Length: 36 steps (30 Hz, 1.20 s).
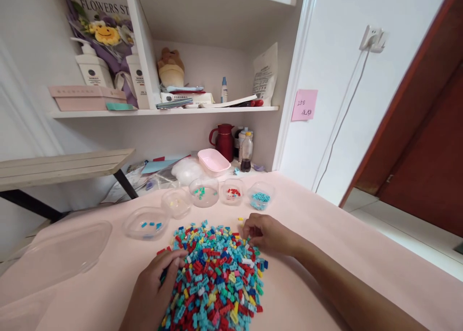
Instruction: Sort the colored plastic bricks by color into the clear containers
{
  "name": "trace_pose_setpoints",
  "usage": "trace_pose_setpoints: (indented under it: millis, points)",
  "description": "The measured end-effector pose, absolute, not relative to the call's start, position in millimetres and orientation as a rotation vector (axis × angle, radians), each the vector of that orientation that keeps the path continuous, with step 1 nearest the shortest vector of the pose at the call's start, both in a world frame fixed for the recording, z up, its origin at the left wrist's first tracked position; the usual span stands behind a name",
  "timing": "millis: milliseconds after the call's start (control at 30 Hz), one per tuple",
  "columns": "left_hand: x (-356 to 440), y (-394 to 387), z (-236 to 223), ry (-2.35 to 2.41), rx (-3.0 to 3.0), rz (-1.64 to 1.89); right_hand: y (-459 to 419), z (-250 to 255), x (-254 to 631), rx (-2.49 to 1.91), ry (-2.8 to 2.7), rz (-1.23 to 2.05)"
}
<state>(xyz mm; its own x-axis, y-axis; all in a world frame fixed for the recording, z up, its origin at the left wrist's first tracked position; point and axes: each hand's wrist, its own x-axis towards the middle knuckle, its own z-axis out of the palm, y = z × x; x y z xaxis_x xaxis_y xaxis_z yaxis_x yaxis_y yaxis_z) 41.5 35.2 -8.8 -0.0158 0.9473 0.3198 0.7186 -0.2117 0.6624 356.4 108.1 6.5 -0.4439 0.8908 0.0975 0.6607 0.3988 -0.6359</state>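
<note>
A heap of small toy building bricks (217, 278) in light blue, red, yellow, green and other colours lies on the pink tabletop. My left hand (154, 285) rests at the heap's left edge, thumb and forefinger drawn together near the bricks; anything between them is hidden. At the upper right edge, my right hand (265, 233) has its fingers curled down among the bricks. Its fingertips are closed, and what they hold, if anything, cannot be made out. A single yellow brick (240, 219) lies apart, just left of the right hand's knuckles.
Behind the heap stand clear bowls with blue (130, 222), yellow (165, 206), green (213, 203), red (231, 203) and light-blue bricks (260, 198). A large clear tray (103, 234) lies left. A pink basin (213, 162), red jug (224, 140) and bottle (246, 150) stand behind, under shelves.
</note>
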Motion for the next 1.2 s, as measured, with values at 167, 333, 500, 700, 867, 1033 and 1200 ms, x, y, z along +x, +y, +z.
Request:
trace_pose_setpoints:
  millis: [167, 333, 500, 700, 867, 1033, 1200]
  points:
    - [43, 36, -9, 1.709, 1.936, 1.065, 110, 7, 358, -1.264, -2.082, 0.867]
    - [44, 32, -7, 1.646, 1.909, 1.102, 109, 5, 359, -1.185, -1.963, 0.952]
    - [44, 29, -7, 1.598, 1.903, 1.158, 124, 26, 342, -1.230, -1.984, 0.954]
    - [46, 29, -5, 1.593, 1.964, 1.157, 177, 74, 300, -1.246, -1.833, 0.582]
    - [45, 29, -6, 1.601, 2.001, 1.184, 205, 80, 276, -1.152, -1.670, 0.631]
    - [44, 31, -7, 1.598, 1.981, 1.203, 181, 70, 294, -1.114, -1.558, 0.733]
    - [40, 34, -10, 1.599, 1.967, 1.155, 140, 55, 338, -1.101, -1.627, 1.052]
